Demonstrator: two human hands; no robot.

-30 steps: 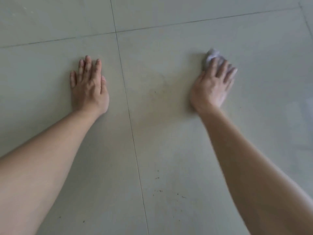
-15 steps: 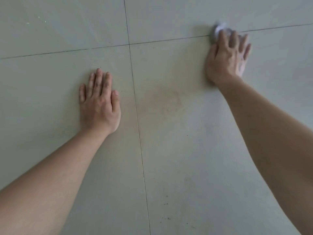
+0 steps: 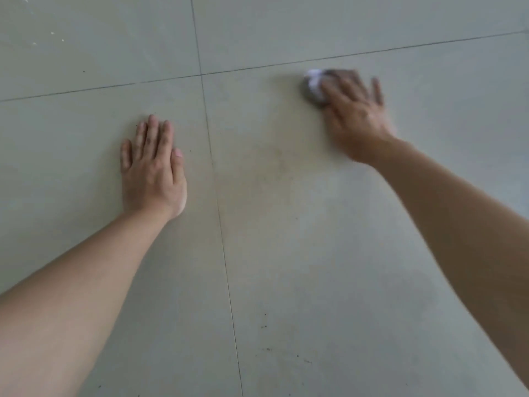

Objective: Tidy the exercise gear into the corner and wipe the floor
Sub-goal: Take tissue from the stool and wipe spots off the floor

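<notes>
My right hand [image 3: 356,114] presses a small crumpled white cloth [image 3: 314,81] onto the pale tiled floor [image 3: 286,224], just below a grout line. The hand is blurred by motion and covers most of the cloth. My left hand [image 3: 151,167] lies flat on the floor to the left of the vertical grout line, palm down, fingers together and holding nothing. A faint yellowish smear [image 3: 274,167] marks the tile between the two hands. No exercise gear is in view.
Dark crumbs [image 3: 266,349] lie scattered on the tile close to me, right of the grout line. A few white specks [image 3: 51,34] dot the far left tile. Both bare forearms reach in from the bottom corners.
My right hand with the cloth went far up to the grout line, then came back toward me and leftward. The left hand stayed planted on the floor.
</notes>
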